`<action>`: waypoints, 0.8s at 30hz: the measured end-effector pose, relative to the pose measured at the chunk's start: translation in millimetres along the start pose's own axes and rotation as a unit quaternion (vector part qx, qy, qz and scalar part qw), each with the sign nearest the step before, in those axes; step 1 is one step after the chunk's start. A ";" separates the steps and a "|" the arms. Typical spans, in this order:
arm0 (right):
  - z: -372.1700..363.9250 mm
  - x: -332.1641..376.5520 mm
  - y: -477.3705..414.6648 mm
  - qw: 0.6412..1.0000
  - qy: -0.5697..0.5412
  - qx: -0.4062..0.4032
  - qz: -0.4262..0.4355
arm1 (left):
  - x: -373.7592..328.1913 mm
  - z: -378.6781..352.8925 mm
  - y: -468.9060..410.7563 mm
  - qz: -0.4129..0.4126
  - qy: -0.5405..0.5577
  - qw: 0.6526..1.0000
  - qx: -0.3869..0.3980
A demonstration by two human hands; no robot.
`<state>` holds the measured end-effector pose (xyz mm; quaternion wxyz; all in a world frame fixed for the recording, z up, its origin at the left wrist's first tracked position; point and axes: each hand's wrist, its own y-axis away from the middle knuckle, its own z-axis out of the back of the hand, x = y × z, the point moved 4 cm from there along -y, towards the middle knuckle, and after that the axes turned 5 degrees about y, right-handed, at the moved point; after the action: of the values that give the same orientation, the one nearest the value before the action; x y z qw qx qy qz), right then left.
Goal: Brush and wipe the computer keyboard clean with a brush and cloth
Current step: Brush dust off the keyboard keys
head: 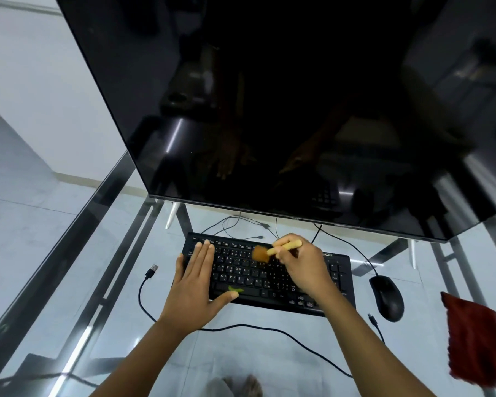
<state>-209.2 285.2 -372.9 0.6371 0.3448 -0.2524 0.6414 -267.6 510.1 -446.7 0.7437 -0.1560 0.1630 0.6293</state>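
Note:
A black keyboard (241,272) lies on the glass table in front of a large dark screen. My left hand (195,285) rests flat on the keyboard's left end, fingers spread, holding nothing. My right hand (304,267) grips a small brush (272,251) with a pale wooden handle; its brown bristles touch the keys in the upper middle rows. A small green scrap (236,289) lies on the bottom row near my left thumb. A dark red cloth (476,339) lies at the table's right edge, apart from both hands.
The dark screen (284,110) overhangs the keyboard's far side on white feet. A black mouse (387,298) sits right of the keyboard. A loose black cable with a USB plug (152,271) curls left of and in front of the keyboard. The glass table (92,282) has metal frame bars beneath.

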 end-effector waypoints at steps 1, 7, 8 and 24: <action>7.5 -2.6 -1.3 0.999 0.003 -0.053 0.003 | -4.4 -1.1 -2.2 -0.006 -0.004 1.000 0.005; 1.4 -13.0 2.8 0.999 0.019 0.024 -0.024 | -22.6 -14.1 -16.8 -0.055 0.006 0.997 0.051; 7.6 -13.4 2.7 0.998 0.042 -0.044 -0.012 | -23.8 -16.3 -18.6 -0.059 0.006 0.996 0.059; 22.2 -40.7 32.6 0.993 0.003 -0.116 -0.010 | -25.9 -26.8 -30.6 -0.048 -0.037 0.994 0.096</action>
<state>-240.8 240.1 -386.1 0.6798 0.2692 -0.3200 0.6025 -242.7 470.6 -458.6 0.7900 -0.0684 0.1871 0.5799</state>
